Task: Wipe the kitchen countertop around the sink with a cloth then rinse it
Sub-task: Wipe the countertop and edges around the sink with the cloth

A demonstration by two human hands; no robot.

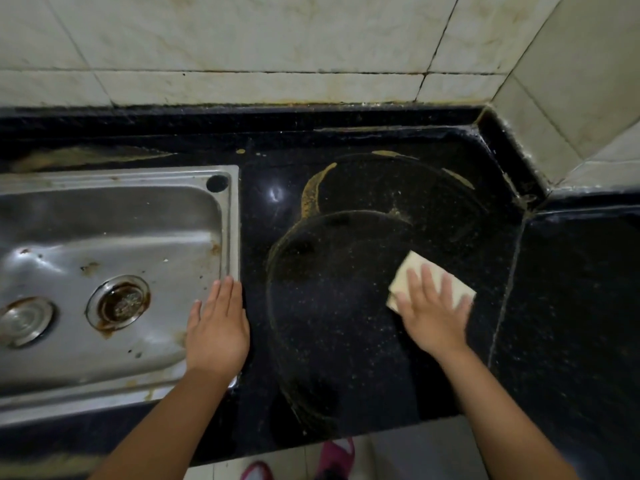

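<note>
Cloth (pixel 433 278): a pale folded pad lying flat on the black worktop (pixel 346 341), right of the sink (pixel 104 237) and near the seam where the surface meets the next slab. Right hand (pixel 433 310) presses it down with spread, straight fingers; nothing is gripped or curled round it. Left hand (pixel 216 327) rests flat, fingers extended, across the sink's right rim, holding nothing.

Condition of surface: two overlapping ring marks (pixel 363 220) of yellowish residue, with thicker smears along the upper-left arc and specks scattered over the dark stone. A further streak (pixel 86 155) lies behind the sink. The basin shows rust-coloured staining round the drain (pixel 119 303).

Risks noted, as judgement:
- Residue may be spread rather than lifted. The cloth is small against the soiled area, and one face will likely load quickly; without refolding it could drag grit in new arcs.
- Flat-palm pressure gives no hold on the cloth. It could slip out from under the fingers or bunch on a fast stroke.
- Strokes toward the near edge could push debris onto the floor, where footwear (pixel 336 452) is visible.
- The seam and back corner joints may trap loosened residue.
- The streak behind the sink could be missed.
- Rinsing in the stained basin may re-soil the cloth. No tap is in view.
</note>
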